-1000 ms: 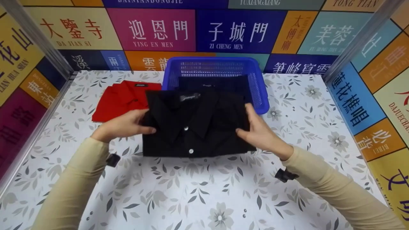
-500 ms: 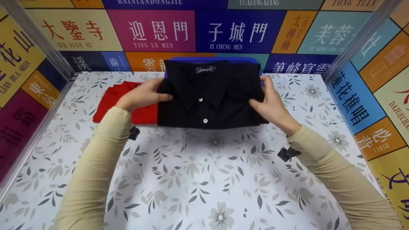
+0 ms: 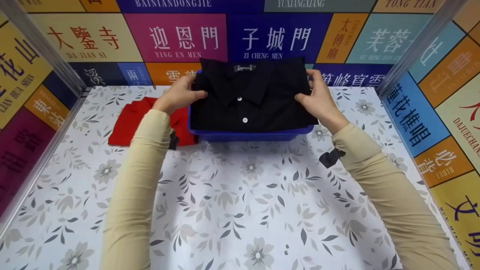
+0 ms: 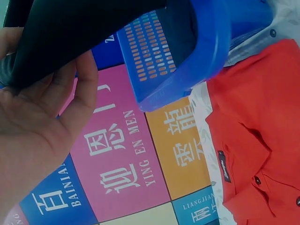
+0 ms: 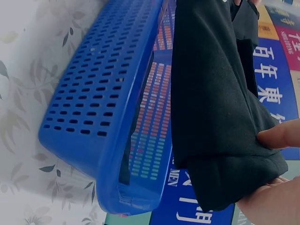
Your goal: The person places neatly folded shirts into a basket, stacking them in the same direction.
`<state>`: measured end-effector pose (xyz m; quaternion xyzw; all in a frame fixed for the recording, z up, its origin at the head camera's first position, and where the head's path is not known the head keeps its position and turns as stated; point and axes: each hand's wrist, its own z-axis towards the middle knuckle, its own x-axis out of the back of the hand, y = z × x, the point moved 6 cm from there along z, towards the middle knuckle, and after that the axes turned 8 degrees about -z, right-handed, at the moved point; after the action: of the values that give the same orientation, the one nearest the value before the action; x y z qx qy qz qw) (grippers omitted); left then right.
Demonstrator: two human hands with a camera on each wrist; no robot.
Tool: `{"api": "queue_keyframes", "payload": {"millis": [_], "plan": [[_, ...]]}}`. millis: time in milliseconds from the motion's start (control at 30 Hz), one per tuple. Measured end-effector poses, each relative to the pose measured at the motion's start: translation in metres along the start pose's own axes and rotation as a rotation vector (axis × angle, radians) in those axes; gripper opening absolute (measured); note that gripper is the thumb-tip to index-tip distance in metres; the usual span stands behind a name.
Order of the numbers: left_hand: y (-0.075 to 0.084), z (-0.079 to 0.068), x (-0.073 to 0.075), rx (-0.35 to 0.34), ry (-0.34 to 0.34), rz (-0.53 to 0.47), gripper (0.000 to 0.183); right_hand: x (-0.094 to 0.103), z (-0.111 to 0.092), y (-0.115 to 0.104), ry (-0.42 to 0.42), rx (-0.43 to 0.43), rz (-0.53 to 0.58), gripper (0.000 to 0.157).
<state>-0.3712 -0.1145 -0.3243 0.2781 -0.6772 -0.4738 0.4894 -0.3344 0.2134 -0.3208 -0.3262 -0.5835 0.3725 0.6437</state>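
Between both hands hangs a folded black shirt (image 3: 247, 108), collar and two white buttons facing up, held above the blue basket (image 3: 247, 136). At its left edge the left hand (image 3: 180, 93) pinches the cloth, thumb on top and fingers beneath. The right hand (image 3: 318, 99) grips the opposite edge the same way. In the right wrist view the shirt (image 5: 211, 93) is apart from the perforated basket (image 5: 89, 89). Dark cloth (image 4: 178, 28) lies inside the basket, seen in the left wrist view; in the head view the held shirt hides it.
A folded red shirt (image 3: 129, 120) lies on the flower-patterned table (image 3: 225, 210), left of the basket. Close behind the basket stands a wall of coloured panels with lettering (image 3: 174, 37). Similar panels (image 3: 423, 123) close off the sides.
Both hands have carried the black shirt away from the body, and slightly right, from in front of the basket to above it. The basket and red shirt have stayed in place.
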Motion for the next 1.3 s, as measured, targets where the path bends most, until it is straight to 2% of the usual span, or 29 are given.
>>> {"api": "queue_keyframes", "payload": {"millis": [167, 333, 467, 567, 667, 767, 867, 1033, 1300], "plan": [[0.003, 0.007, 0.002, 0.006, 0.034, 0.040, 0.056, 0.000, 0.011, 0.003, -0.019, -0.072, -0.018, 0.063], [0.008, 0.011, 0.005, -0.001, 0.111, 0.090, 0.050, 0.001, 0.020, 0.004, -0.052, -0.169, 0.017, 0.061], [0.008, 0.014, 0.006, 0.006, 0.160, 0.107, 0.048, 0.000, 0.026, 0.004, -0.079, -0.210, 0.010, 0.061], [0.006, 0.017, 0.007, 0.011, 0.177, 0.125, 0.053, -0.002, 0.029, 0.005, -0.098, -0.219, -0.010, 0.065], [-0.003, 0.019, 0.007, 0.051, 0.148, 0.174, 0.067, -0.002, 0.029, 0.009, -0.120, -0.206, -0.107, 0.073], [-0.021, 0.018, 0.005, 0.127, 0.069, 0.244, 0.082, 0.000, 0.028, 0.017, -0.141, -0.189, -0.210, 0.080], [-0.040, 0.014, 0.005, 0.187, 0.002, 0.269, 0.086, 0.001, 0.026, 0.025, -0.150, -0.188, -0.246, 0.076], [-0.056, 0.008, 0.014, 0.181, 0.016, 0.282, 0.075, 0.001, 0.026, 0.033, -0.138, -0.156, -0.288, 0.064], [-0.068, -0.001, 0.024, 0.218, 0.026, 0.316, 0.071, -0.010, 0.027, 0.034, -0.141, -0.078, -0.380, 0.063]]}}
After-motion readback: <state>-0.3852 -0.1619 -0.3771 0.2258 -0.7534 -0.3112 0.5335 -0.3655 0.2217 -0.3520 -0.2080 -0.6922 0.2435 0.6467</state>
